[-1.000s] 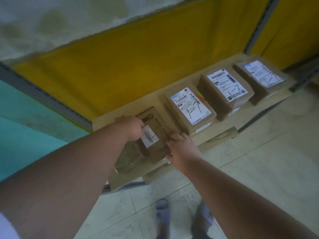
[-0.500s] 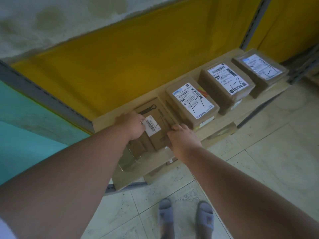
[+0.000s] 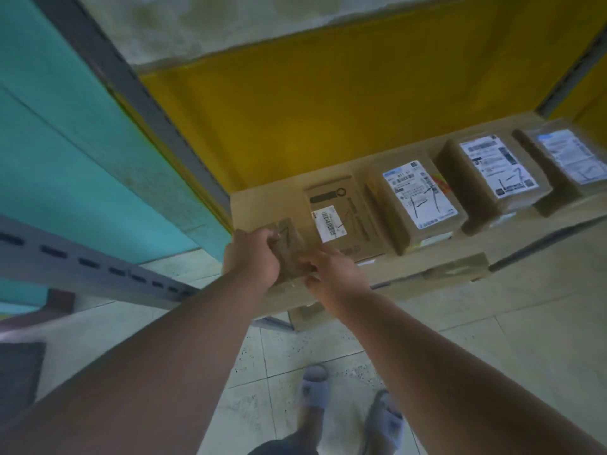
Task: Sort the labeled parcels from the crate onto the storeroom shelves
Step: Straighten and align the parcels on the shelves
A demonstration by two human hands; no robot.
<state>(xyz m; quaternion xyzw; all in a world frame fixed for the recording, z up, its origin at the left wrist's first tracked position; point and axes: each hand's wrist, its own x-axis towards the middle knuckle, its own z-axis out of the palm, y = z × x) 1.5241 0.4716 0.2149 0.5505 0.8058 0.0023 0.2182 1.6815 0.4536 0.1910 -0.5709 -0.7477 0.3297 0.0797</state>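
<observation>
Hands meet at the front left corner of the shelf (image 3: 262,201). Left hand (image 3: 251,257) has its fingers curled round the left side of a small brown parcel (image 3: 289,238), knuckles up; right hand (image 3: 331,269) pinches the same parcel from the near right, fingers bent against its lower edge. That small parcel, marked with a pen stroke on top, sits at the shelf's front edge, just beside the flat carton (image 3: 345,215) with the barcode label. Whether it rests on the board or is lifted a little, I cannot tell.

Along the shelf to the right the row runs tight: flat carton, then a taller labeled box (image 3: 417,201) touching or nearly touching it, then a second labeled box (image 3: 492,172) and a third labeled box (image 3: 568,159) at the frame's right edge, with narrow gaps between them. Bare board shows behind the small parcel, back toward the yellow panel (image 3: 328,103), and to the left up to the grey upright post (image 3: 147,110). A slotted grey rail (image 3: 82,264) crosses low on the left, beside the teal panel (image 3: 65,142). Below the shelf's front lip lies pale tiled floor (image 3: 492,339), with the person's two sandaled feet (image 3: 315,385) standing back from the shelf.
</observation>
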